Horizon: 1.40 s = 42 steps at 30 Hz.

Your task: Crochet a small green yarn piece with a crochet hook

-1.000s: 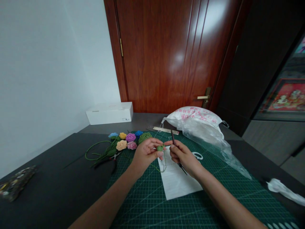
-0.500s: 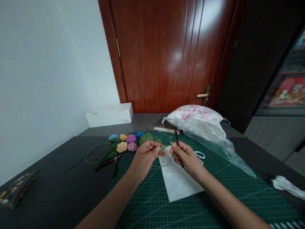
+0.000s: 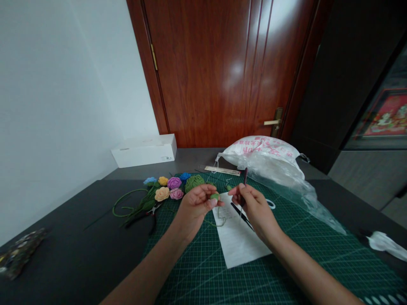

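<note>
My left hand (image 3: 195,206) pinches a small green crochet piece (image 3: 214,196) between thumb and fingers, and a green yarn strand (image 3: 219,220) hangs from it in a loop onto the white paper sheet (image 3: 240,237). My right hand (image 3: 254,207) is closed round a dark crochet hook (image 3: 245,176), whose tip points up just right of the piece. Both hands hover over the green cutting mat (image 3: 286,258). A dark thin tool (image 3: 241,214) lies on the paper under my right hand.
Crochet roses (image 3: 165,188) with green stems, a green yarn ball (image 3: 193,182) and pliers (image 3: 143,216) lie left of the mat. A white plastic bag (image 3: 270,161), scissors (image 3: 270,204), a ruler (image 3: 222,170) and a white box (image 3: 144,150) stand behind. A door is beyond the table.
The right hand has drawn the hook up and to the right, away from the green piece. The yarn loop now hangs lower on the paper. The camera view has tilted slightly.
</note>
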Each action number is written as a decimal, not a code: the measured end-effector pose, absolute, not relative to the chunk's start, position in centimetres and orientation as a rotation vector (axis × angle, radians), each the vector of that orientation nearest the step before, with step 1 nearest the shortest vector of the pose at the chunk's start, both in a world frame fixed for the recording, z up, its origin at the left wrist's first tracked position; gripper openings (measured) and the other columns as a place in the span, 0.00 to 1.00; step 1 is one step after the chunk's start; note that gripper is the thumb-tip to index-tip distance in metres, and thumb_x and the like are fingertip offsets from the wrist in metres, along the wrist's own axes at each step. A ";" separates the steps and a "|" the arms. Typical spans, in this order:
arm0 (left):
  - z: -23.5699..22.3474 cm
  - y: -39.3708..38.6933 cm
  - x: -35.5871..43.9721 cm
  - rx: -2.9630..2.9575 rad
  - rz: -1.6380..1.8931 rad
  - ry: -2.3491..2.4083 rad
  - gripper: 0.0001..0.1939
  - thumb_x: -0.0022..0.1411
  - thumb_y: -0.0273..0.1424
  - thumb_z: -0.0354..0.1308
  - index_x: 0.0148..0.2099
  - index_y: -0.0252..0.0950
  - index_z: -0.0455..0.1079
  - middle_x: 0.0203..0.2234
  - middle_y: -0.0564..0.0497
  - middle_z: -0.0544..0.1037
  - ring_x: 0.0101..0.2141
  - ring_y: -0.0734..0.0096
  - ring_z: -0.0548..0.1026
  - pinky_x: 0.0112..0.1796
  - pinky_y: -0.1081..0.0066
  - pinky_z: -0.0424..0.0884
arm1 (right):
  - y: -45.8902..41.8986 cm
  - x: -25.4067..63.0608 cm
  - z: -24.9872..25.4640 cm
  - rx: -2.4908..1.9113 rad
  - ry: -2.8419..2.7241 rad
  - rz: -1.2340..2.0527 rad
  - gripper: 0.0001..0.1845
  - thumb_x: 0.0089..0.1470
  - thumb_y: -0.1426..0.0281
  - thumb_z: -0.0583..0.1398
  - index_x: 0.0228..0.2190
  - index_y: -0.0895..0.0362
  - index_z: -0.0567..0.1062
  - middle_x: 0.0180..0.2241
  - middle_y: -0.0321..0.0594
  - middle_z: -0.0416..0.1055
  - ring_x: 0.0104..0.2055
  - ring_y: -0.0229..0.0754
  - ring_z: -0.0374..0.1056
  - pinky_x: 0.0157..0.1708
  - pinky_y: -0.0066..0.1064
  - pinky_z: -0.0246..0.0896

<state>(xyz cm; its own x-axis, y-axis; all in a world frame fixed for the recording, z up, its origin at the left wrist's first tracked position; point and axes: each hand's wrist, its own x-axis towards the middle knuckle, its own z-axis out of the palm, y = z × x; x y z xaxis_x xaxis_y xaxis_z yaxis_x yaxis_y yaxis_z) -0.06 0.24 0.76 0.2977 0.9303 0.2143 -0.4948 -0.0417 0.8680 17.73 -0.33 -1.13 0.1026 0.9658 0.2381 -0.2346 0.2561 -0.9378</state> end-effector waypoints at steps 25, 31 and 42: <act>0.3 0.0 0.3 0.981 1.150 0.503 0.12 0.52 0.28 0.75 0.41 0.33 0.83 0.35 0.48 0.82 0.38 0.68 0.78 0.47 0.65 0.75 | -2.7 17.2 -0.7 -0.807 -1.335 0.693 0.08 0.64 0.64 0.61 0.33 0.53 0.71 0.23 0.31 0.70 0.22 0.36 0.67 0.22 0.27 0.58; 0.3 0.0 0.3 0.975 1.159 0.508 0.13 0.50 0.28 0.76 0.40 0.32 0.83 0.34 0.48 0.82 0.37 0.68 0.78 0.46 0.65 0.75 | -2.7 17.3 -0.8 -0.807 -1.384 0.613 0.07 0.65 0.65 0.60 0.33 0.53 0.71 0.23 0.31 0.70 0.24 0.37 0.68 0.25 0.29 0.61; 0.3 -0.1 0.4 0.984 1.165 0.516 0.14 0.50 0.26 0.76 0.41 0.33 0.83 0.34 0.48 0.82 0.38 0.66 0.78 0.46 0.63 0.76 | -3.2 17.4 -0.8 -0.863 -1.551 0.296 0.04 0.64 0.68 0.60 0.36 0.54 0.73 0.27 0.35 0.75 0.27 0.39 0.72 0.29 0.32 0.67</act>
<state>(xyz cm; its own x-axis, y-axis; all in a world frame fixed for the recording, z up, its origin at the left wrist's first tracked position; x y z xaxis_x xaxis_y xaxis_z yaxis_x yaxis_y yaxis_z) 0.44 -0.05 0.27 0.3489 0.9267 0.1399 -0.5197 0.0671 0.8517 17.37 -3.21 -0.75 0.0558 0.6673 0.7427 0.3470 0.6845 -0.6411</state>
